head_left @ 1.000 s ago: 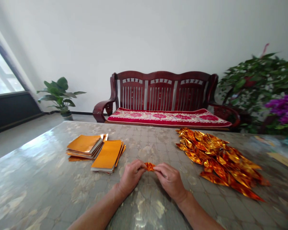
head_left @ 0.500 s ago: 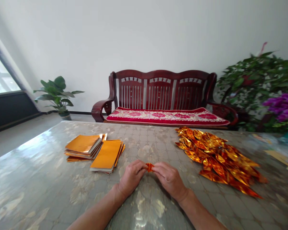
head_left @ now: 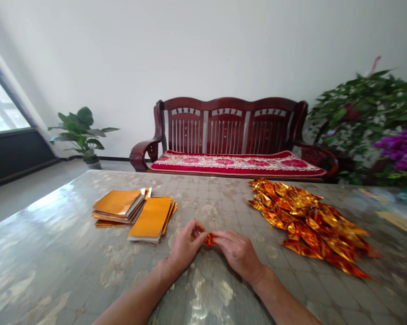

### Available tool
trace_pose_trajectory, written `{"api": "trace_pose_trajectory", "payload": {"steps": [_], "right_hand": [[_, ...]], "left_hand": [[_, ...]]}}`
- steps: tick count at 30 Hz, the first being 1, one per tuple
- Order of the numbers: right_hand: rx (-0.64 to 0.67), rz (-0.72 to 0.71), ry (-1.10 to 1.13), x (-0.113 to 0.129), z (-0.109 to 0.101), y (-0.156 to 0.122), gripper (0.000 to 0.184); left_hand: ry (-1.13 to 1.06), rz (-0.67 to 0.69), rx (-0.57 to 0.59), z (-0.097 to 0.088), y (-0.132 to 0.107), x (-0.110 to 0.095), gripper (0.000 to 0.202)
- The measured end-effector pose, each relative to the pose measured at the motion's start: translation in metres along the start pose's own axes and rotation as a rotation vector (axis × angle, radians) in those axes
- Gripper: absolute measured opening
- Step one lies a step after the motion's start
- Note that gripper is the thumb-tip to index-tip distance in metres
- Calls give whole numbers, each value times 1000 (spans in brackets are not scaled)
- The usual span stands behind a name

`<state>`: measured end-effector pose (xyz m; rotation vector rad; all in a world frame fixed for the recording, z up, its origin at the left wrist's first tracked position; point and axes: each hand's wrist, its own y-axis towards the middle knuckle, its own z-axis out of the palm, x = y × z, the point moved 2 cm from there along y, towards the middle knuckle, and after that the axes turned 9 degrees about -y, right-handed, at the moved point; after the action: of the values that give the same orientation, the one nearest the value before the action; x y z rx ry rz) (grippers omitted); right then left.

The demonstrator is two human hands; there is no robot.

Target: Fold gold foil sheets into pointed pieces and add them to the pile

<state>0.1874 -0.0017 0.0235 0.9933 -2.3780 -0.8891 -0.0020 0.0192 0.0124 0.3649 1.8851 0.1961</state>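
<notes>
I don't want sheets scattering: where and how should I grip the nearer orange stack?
Probably pinch the nearer orange stack by its near short edge, from your side: it lies flat, that edge facing you; its right edge fans unevenly and the other stack crowds its left.

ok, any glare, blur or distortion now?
All head view: window at left nearly blown out; glare on the left side of the tabletop; glints on the folded orange foil pieces; purple flowers at right edge soft; window edge slants, probably wide-angle stretch; foil piece between left hand and right hand too small to read its folds.
</notes>
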Motion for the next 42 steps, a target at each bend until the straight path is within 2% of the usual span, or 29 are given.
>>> {"api": "trace_pose_trajectory", "payload": {"steps": [4,13,25,30,37,42], "right_hand": [[23,-16,-29,2,1,0,25],[-4,24,-38,-1,4,-1,25],[-10,18,-6,2,4,-1,23],[-17,15,-13,3,4,1,21],[-19,21,-12,5,3,3,23],[-15,32,7,7,3,3,24]], "left_hand": [[2,-30,102,4,2,1,13],[19,-75,114,4,3,3,14],[-16,42,228,2,2,1,13],[6,77,197,3,3,3,14],[4,6,154,5,2,5,16],[-22,12,155,4,2,3,16]]}}
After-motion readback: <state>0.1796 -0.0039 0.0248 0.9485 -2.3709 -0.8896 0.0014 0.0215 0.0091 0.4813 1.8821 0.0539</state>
